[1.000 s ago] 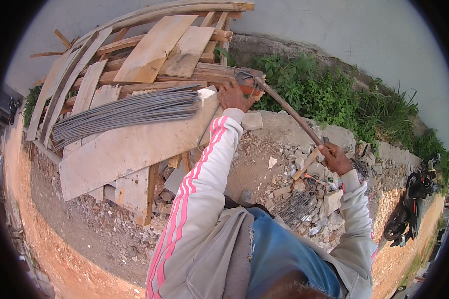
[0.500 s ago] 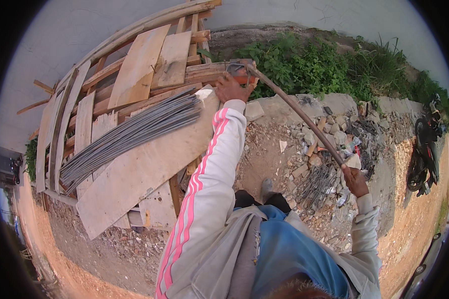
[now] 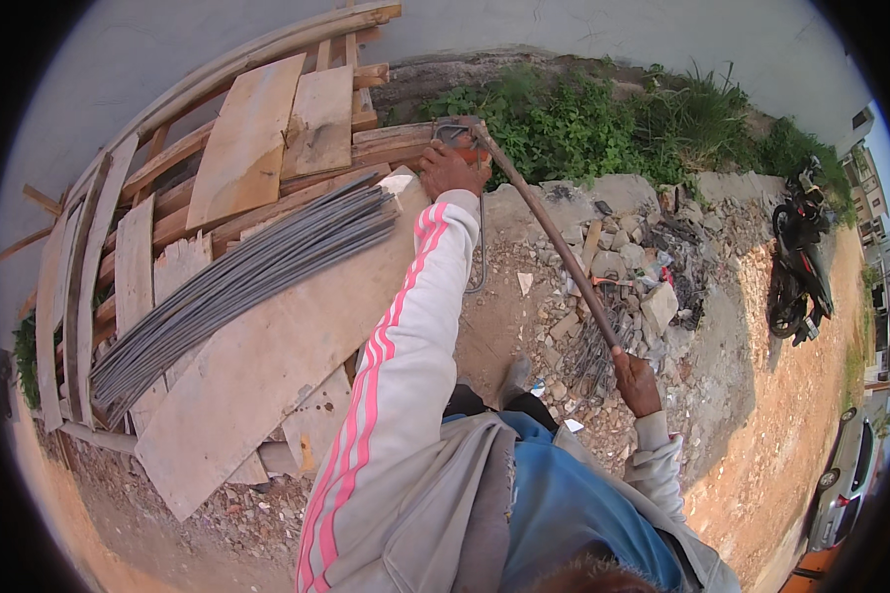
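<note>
**Both hands on a long bending bar, outdoor rubble yard**

Hidden or unclear: the left hand (image 3: 452, 170) covers whatever sits at the far head of the long bar (image 3: 554, 237); only an orange patch and a bit of metal frame show past the knuckles. Its fingers curl down tight over that spot, fingertips out of sight. A thin bent rod (image 3: 481, 259) hangs just below the left fingers; its upper end is lost under the hand. The person's legs are mostly hidden by the grey jacket and blue cloth.

Right hand (image 3: 636, 381): fingers wrapped closed around the near end of the bar, which runs straight from these fingers up to the left ones.

No packages, labels or signs legible.

Surroundings: left of the left fingers, a bundle of grey steel rods (image 3: 237, 287) lies across a big plywood sheet (image 3: 267, 366), resting on stacked planks (image 3: 257, 148). Between and beyond the two sets of fingers, broken concrete rubble (image 3: 623, 257) on bare orange-brown dirt. Beyond the rubble, green weeds (image 3: 603, 119) against a pale wall. Well right of the right fingers, a parked motorcycle (image 3: 796, 257); a car is cut off at the frame's right rim.
</note>
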The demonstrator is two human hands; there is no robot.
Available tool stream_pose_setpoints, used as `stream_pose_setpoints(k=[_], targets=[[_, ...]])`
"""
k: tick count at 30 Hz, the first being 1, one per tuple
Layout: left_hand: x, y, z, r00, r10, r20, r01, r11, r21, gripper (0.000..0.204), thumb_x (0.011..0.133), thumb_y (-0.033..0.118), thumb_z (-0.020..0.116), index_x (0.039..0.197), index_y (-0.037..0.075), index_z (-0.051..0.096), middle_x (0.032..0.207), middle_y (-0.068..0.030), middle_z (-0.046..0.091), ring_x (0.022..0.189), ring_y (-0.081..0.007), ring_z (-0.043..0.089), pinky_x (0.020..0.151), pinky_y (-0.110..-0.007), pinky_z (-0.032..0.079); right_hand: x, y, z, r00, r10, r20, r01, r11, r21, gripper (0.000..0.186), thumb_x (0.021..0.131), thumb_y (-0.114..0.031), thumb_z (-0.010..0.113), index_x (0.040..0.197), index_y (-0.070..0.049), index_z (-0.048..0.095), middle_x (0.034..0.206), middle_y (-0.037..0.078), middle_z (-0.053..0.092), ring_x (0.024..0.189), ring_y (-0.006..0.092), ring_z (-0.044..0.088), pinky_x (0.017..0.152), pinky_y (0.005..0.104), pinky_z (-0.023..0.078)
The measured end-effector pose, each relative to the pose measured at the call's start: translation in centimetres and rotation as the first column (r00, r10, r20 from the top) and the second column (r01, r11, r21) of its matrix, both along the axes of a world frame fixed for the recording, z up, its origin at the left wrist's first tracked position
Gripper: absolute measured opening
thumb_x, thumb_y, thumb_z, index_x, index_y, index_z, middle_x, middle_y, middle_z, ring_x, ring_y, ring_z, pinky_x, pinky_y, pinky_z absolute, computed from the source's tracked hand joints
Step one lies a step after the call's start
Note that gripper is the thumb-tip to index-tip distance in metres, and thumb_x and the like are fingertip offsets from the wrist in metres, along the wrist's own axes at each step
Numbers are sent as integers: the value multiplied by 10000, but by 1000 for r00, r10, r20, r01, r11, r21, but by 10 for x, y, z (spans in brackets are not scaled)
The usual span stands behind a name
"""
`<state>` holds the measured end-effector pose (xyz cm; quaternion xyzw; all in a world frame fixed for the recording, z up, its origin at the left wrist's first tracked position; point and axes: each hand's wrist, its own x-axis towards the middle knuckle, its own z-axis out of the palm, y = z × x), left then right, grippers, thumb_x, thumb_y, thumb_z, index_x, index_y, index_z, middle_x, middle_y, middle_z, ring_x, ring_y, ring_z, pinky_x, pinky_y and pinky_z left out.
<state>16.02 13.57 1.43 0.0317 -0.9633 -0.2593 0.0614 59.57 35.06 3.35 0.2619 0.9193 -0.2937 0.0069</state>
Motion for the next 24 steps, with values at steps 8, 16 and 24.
stream_pose_setpoints(k=[8,16,24], targets=[[-2,-2,0,1000,11,1,-11,1000,10,1128,661,523,881,1478,-28,333,1359,-177,441,1259,-345,484,1038,-422,462,-42,32,122,955,-33,295,133,936,-325,577,1011,-590,544,725,-89,519,575,-32,435,456,80,416,415,281,349],[-3,1,-4,997,39,-60,-40,999,-15,1147,636,557,881,1467,-32,351,1330,-176,456,1230,-346,500,995,-420,486,-25,2,115,934,18,358,300,507,-808,409,1046,-463,549,850,-107,496,570,-17,427,397,85,375,363,256,323],[0,-2,-4,999,26,-28,-26,1000,-2,1138,663,600,853,1471,-38,369,1325,-198,487,1234,-367,519,991,-425,491,-7,-78,92,945,-70,321,322,394,-861,388,1051,-447,545,862,-111,497,585,-23,420,406,75,371,369,244,328]])
